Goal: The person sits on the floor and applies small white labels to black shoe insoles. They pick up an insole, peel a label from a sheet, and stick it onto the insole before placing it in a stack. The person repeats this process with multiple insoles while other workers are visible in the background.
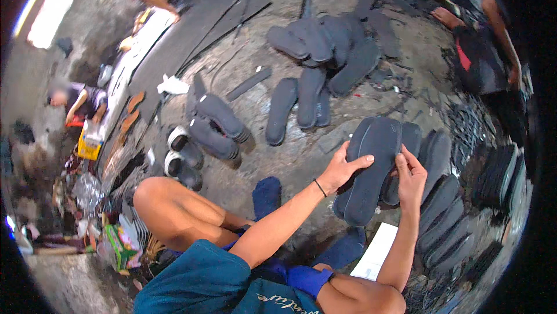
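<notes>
Left hand [341,170]: fingers spread, gripping the left edge of a dark rubber sandal sole [371,169].
Right hand [411,176]: pinching that sole's right edge.
Sole: held tilted above the floor.
Beside: row of overlapping soles [447,221].
Below: white paper [376,251].

Wearer: teal-blue shorts [197,279] with pale script lettering at the hem; thin black cord bracelet [320,187] on left wrist; forearms bare, no sleeves; legs bare below shorts
</notes>
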The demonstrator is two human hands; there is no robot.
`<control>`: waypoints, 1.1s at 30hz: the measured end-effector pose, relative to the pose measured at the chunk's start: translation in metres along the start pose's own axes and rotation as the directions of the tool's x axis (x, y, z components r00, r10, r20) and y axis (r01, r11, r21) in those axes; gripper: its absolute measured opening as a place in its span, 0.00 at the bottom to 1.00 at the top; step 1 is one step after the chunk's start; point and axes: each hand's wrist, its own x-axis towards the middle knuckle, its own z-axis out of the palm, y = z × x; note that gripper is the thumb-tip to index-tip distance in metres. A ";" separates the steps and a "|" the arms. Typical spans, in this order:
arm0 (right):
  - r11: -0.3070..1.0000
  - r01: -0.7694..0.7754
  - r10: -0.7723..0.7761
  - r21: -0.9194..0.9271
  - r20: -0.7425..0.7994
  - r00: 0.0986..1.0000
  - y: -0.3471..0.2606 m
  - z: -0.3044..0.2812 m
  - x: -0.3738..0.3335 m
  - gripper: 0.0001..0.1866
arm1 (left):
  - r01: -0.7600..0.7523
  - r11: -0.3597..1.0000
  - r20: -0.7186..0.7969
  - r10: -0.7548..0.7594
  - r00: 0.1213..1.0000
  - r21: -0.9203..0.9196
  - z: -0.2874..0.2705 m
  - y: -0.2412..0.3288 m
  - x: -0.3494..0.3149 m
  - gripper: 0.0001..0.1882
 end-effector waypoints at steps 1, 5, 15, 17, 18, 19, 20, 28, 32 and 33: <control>0.987 -0.091 0.078 0.134 0.098 0.992 0.000 -0.005 0.002 0.19 | 0.016 0.999 -0.010 -0.016 1.000 -0.047 -0.008 0.007 -0.007 0.38; 0.963 -0.154 0.100 0.219 0.238 0.966 -0.019 0.034 -0.011 0.23 | 0.006 0.982 0.067 0.007 0.998 -0.191 -0.045 0.019 -0.031 0.33; 0.898 -0.342 0.274 0.276 0.259 0.926 -0.018 0.058 -0.052 0.22 | -0.029 0.993 -0.003 0.030 1.000 0.114 -0.052 0.027 -0.055 0.35; 0.921 -0.263 0.194 0.286 0.249 0.949 -0.010 0.050 -0.059 0.27 | -0.093 0.982 0.054 0.086 0.995 0.165 -0.047 0.018 -0.049 0.36; 0.994 -0.090 0.100 -0.064 0.172 0.980 -0.010 0.055 -0.062 0.30 | -0.137 0.975 0.096 0.122 0.988 0.175 -0.052 0.014 -0.043 0.39; 0.956 0.161 -0.121 -0.247 0.171 0.978 0.001 0.056 -0.066 0.31 | -0.117 0.982 0.099 0.102 0.990 0.152 -0.049 0.013 -0.045 0.37; 0.998 -0.008 0.015 -0.058 0.122 0.992 0.004 0.053 -0.070 0.27 | -0.088 0.989 0.112 0.075 0.991 0.119 -0.042 0.007 -0.044 0.35; 0.992 -0.076 0.099 0.100 -0.256 0.962 0.006 -0.004 -0.049 0.14 | 0.045 0.999 0.131 -0.044 0.990 -0.007 0.028 -0.017 0.002 0.22; 0.989 0.048 0.023 0.143 -0.457 0.889 0.000 -0.041 -0.038 0.16 | -0.055 0.992 0.135 0.039 0.990 0.114 0.066 -0.036 0.034 0.25; 0.988 0.082 -0.001 0.129 -0.529 0.849 -0.002 -0.049 -0.033 0.16 | -0.103 0.971 0.110 0.081 0.991 0.215 0.064 -0.045 0.049 0.26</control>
